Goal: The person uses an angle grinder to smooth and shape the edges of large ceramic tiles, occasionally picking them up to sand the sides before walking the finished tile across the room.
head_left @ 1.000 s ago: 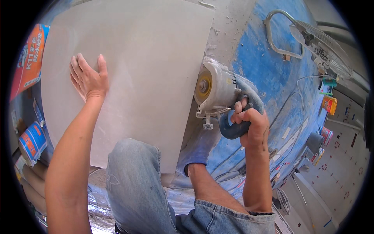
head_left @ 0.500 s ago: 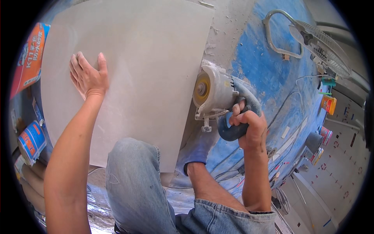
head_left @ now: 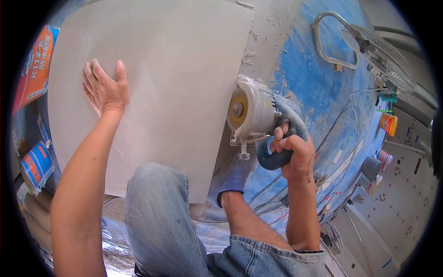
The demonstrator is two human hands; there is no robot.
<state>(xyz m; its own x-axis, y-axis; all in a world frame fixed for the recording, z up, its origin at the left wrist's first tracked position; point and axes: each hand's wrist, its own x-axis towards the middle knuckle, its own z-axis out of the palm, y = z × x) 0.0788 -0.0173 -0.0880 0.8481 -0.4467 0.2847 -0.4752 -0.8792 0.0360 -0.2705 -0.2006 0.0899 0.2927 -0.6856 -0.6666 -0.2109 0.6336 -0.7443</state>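
A large grey tile (head_left: 170, 87) lies in front of me. My left hand (head_left: 106, 90) rests flat on its left part, fingers spread. In my right hand (head_left: 295, 150) is the dark looped handle of a dusty circular tile saw (head_left: 258, 115), with the fingers curled through the loop. The saw's yellow-hubbed blade side faces the tile, and its body sits at the tile's right edge. How far the blade reaches into the tile is hidden by the guard. My bent knee in jeans (head_left: 159, 207) is over the tile's near edge.
Dusty blue sheeting (head_left: 318, 87) covers the floor on the right, with a cable (head_left: 332, 124) across it. A fan (head_left: 383, 55) lies at the far right. An orange box (head_left: 37, 64) and a blue bucket (head_left: 37, 166) stand left. My foot (head_left: 230, 180) is beside the saw.
Very little differs. The saw and my right hand have shifted slightly left. My left hand stays in place on the tile.
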